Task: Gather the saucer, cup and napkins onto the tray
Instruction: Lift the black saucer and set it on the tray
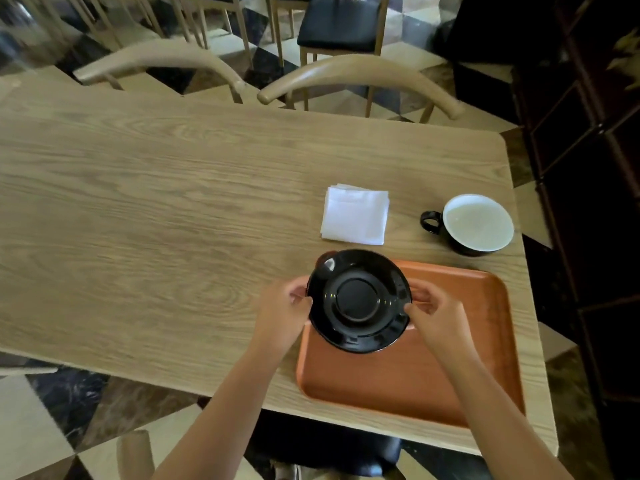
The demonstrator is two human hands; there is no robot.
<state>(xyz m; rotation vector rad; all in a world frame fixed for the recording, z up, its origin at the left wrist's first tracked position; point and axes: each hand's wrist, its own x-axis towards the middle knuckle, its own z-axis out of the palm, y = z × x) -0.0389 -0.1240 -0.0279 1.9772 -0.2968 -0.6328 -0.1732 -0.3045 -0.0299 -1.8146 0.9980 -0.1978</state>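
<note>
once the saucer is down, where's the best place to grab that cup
Take the cup by its loop handle, which sticks out on the side facing the napkins. Come in with the right hand from that side. The cup stands upright near the table's far right corner, so lift it level.

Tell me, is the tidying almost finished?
Not yet. Nothing looks finished. The black saucer is in hand: the left hand and right hand grip its edges over the far-left corner of the orange tray, and I cannot tell if it has touched down. The cup and white napkins sit on the table, waiting.
</note>
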